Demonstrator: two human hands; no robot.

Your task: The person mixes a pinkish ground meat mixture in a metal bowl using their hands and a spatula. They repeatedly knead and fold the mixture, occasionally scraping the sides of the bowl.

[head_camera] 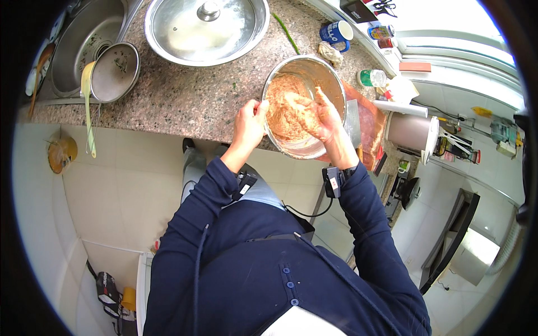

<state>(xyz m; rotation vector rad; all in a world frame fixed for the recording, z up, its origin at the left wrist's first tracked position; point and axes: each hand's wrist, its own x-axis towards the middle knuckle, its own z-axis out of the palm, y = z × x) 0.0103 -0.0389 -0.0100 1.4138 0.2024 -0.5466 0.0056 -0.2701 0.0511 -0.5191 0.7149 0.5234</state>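
Note:
A deep stainless steel bowl (338, 80) stands at the edge of the granite counter. It holds a soft, orange-pink minced mixture (286, 113). My left hand (250, 122) pinches the bowl's rim on its left side. Inside the bowl, my right hand (317, 111) is coated with the mixture; its fingers are partly sunk in it and the thumb points up, apart from them. A wooden cutting board (374, 126) lies to the right of the bowl, with a cleaver's metal blade (353, 122) on it, partly hidden by the bowl.
A large glass-lidded pan (207, 61) stands behind, left of a green scallion stalk (286, 32). A blue mug (332, 33), crumpled cloth (330, 53) and green-labelled jar (371, 78) are beyond the bowl. Near the sink (63, 75), a metal strainer (114, 73) sits at the counter edge.

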